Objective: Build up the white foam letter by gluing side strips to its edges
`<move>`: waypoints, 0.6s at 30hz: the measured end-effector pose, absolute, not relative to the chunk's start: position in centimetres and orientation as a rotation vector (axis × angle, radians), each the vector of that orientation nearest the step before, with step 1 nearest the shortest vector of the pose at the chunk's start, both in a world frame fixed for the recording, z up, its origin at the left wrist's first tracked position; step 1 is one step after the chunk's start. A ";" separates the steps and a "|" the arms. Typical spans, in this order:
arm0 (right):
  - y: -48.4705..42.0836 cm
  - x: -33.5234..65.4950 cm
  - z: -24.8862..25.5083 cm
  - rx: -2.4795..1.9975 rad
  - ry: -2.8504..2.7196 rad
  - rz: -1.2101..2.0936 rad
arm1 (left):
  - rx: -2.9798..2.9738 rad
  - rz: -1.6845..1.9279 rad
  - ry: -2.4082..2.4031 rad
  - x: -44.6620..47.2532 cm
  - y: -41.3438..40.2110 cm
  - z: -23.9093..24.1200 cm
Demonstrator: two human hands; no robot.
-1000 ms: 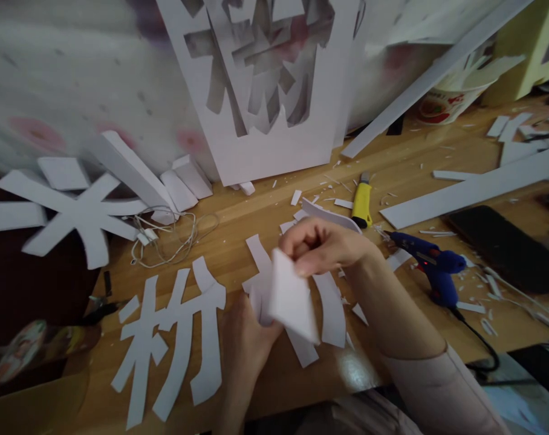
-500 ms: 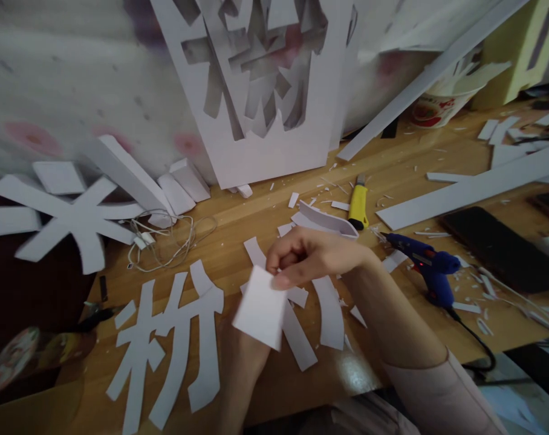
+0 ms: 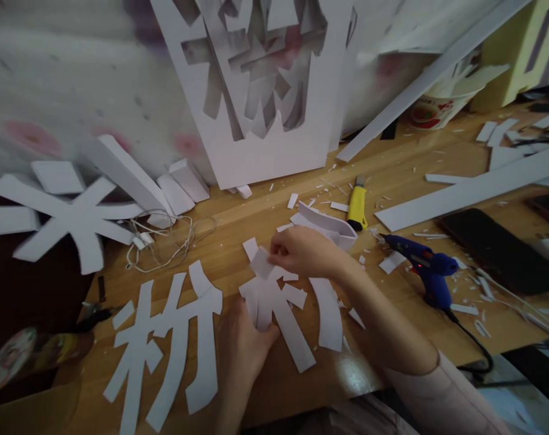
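Note:
My right hand (image 3: 295, 249) is closed, its fingertips pinching a small flat white foam-board piece (image 3: 260, 264). It hangs over the upper part of a white cut-out foam-board character (image 3: 277, 299). My left hand (image 3: 250, 338) grips this character at its lower left, thumb on the near side and fingers partly hidden. A separate curved white stroke (image 3: 329, 317) lies to the right of the character. To the left lies another white cut-out character (image 3: 206, 338), flat on the wooden table (image 3: 238, 211).
A blue glue gun (image 3: 422, 260) with a lit red light and a yellow utility knife (image 3: 357, 205) lie on the right. A cut-out foam board (image 3: 274, 160) leans at the back. White cables (image 3: 184, 248), a dark phone (image 3: 505, 248), a paper cup (image 3: 438, 109) and foam scraps surround the work.
My right hand has turned and moved slightly, bringing the small foam piece up over the character. My left hand, earlier partly behind that piece, now grips the character's lower left.

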State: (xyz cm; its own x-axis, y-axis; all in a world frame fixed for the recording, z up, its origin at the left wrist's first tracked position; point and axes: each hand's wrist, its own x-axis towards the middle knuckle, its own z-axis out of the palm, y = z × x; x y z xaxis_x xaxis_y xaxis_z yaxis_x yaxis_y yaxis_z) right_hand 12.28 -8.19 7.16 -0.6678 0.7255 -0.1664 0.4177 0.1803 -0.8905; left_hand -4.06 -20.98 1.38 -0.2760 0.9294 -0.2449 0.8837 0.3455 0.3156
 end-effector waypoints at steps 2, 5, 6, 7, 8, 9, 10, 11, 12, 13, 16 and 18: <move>-8.0 12.8 6.7 -0.839 -2.064 1.759 | 1.592 0.210 2.223 -4.0 -20.9 1.5; -7.9 13.2 5.5 -0.753 -1.895 1.957 | 1.578 0.235 2.201 -3.8 -20.8 1.8; -7.9 13.2 5.0 -0.867 -1.876 1.875 | 1.564 0.217 2.210 -3.7 -20.7 1.9; -8.0 13.2 4.4 -0.945 -1.854 1.804 | 1.549 0.197 2.223 -3.6 -20.7 2.0; -8.1 13.2 3.9 -0.984 -1.834 1.762 | 1.541 0.185 2.236 -3.5 -20.7 2.0; -8.2 13.2 3.4 -0.990 -1.812 1.756 | 1.545 0.175 2.245 -3.5 -20.7 1.9; -8.3 13.3 2.9 -0.980 -1.787 1.767 | 1.557 0.159 2.250 -3.6 -20.7 1.7; -8.4 13.5 2.5 -0.974 -1.766 1.779 | 1.567 0.150 2.250 -3.7 -20.7 1.4; -8.5 13.7 2.2 -0.982 -1.746 1.778 | 1.582 0.140 2.252 -3.9 -20.8 1.1; -8.6 13.9 1.9 -0.993 -1.732 1.775 | 1.576 0.117 2.256 -4.2 -20.8 0.7; -8.7 14.2 1.3 -0.963 -1.697 1.879 | 1.575 0.240 2.207 -5.3 -20.8 -0.7; -8.6 14.0 0.7 -0.933 -1.649 1.961 | 1.549 0.272 2.226 -5.8 -20.7 -1.5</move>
State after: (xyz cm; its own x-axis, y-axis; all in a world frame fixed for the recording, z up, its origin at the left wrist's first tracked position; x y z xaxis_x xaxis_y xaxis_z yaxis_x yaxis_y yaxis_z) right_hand 14.01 -8.64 0.72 -0.6911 0.6860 -0.2276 0.1063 -0.2150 -0.9708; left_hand -5.83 -20.66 -1.49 -0.2966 0.9290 -0.2213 0.8483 0.3627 0.3859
